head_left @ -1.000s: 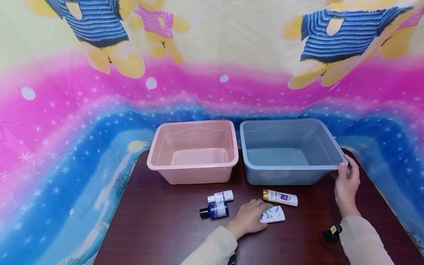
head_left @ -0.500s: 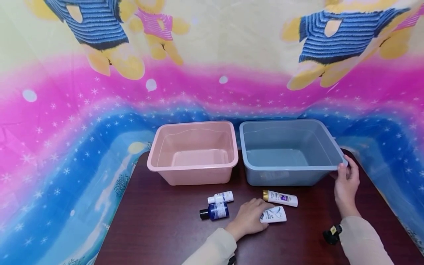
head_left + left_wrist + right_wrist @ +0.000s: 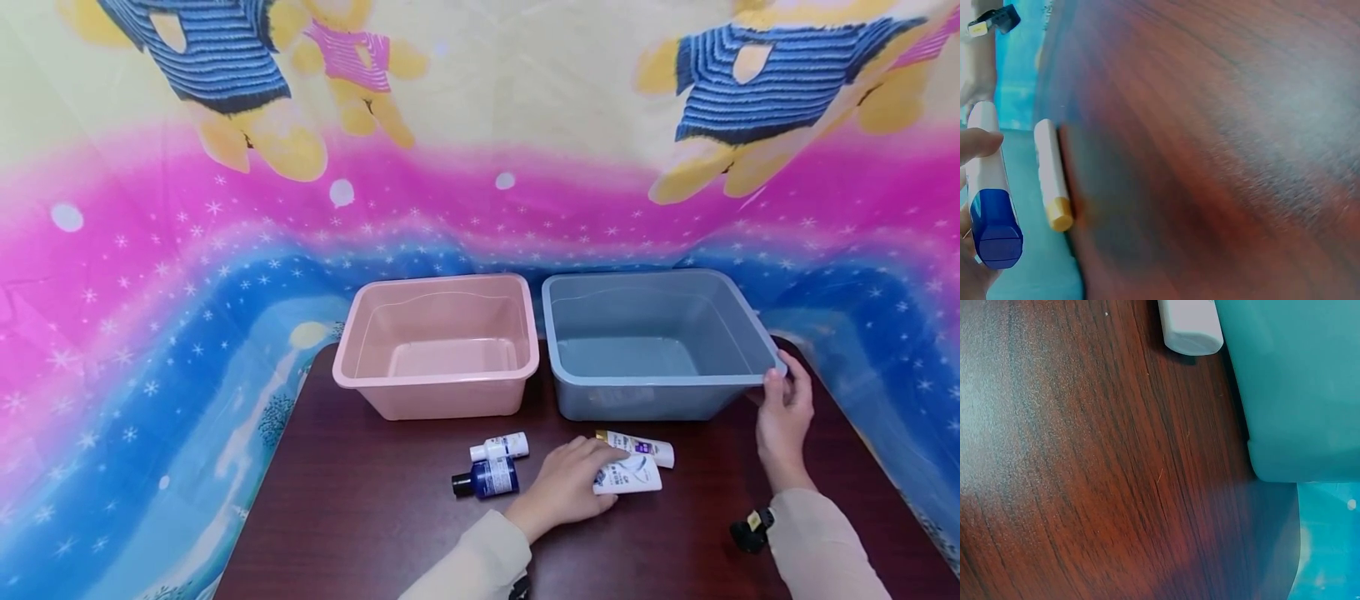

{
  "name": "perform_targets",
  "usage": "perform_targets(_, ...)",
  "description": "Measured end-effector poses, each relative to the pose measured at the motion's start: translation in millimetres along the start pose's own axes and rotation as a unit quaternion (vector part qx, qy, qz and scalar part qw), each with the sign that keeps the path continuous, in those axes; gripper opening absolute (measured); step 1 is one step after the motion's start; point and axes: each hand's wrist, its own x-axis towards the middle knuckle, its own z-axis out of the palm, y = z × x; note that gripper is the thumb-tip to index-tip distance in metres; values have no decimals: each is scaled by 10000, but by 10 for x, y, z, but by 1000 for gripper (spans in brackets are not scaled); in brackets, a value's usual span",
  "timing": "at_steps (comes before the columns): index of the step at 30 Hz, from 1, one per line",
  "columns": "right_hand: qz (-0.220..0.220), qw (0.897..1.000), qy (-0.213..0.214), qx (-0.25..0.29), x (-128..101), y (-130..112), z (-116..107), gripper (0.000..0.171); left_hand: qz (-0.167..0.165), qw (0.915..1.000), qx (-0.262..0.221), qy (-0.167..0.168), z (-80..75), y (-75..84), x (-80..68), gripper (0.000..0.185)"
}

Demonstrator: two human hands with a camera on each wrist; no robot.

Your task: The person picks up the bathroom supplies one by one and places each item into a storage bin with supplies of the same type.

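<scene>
My left hand grips a white tube with a blue cap just above the dark wooden table. In the left wrist view the same tube lies between my fingers. A gold-capped white tube lies right behind it and shows as the gold-capped tube beside the held one. My right hand holds the near right corner of the grey-blue tub, fingers curled over its rim. That tub's corner fills the right wrist view.
An empty pink tub stands left of the grey-blue one. A small white bottle and a dark blue bottle lie left of my left hand. A colourful cloth hangs behind and around the table.
My left hand has closed on the blue-capped tube and drawn it up and slightly right, against the gold-capped tube. My right hand has stayed on the tub's corner.
</scene>
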Motion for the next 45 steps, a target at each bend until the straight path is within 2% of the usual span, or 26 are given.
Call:
perform_targets(5,71,10000,-14,-26,-7,-14,6,41,354,9991,214,60,-143,58,30,59)
perform_targets(10,117,9999,-19,-13,-20,-29,12,41,753,9954,469,358,-255,98,55,59)
perform_targets(14,106,9999,-31,-29,-17,-34,17,42,924,9928,468,601,-358,99,75,59)
perform_targets(18,101,9999,-38,-59,-24,-66,33,42,1012,9916,392,700,-505,107,88,57)
perform_targets(25,134,9998,26,-109,-26,-98,56,40,1007,9915,353,738,-757,111,123,56)
perform_targets(33,103,9999,20,27,-46,-118,61,39,1010,9889,273,1050,-887,80,188,55)
perform_targets(45,2,9997,50,241,-102,-157,126,39,668,9939,120,867,-1037,50,314,58)
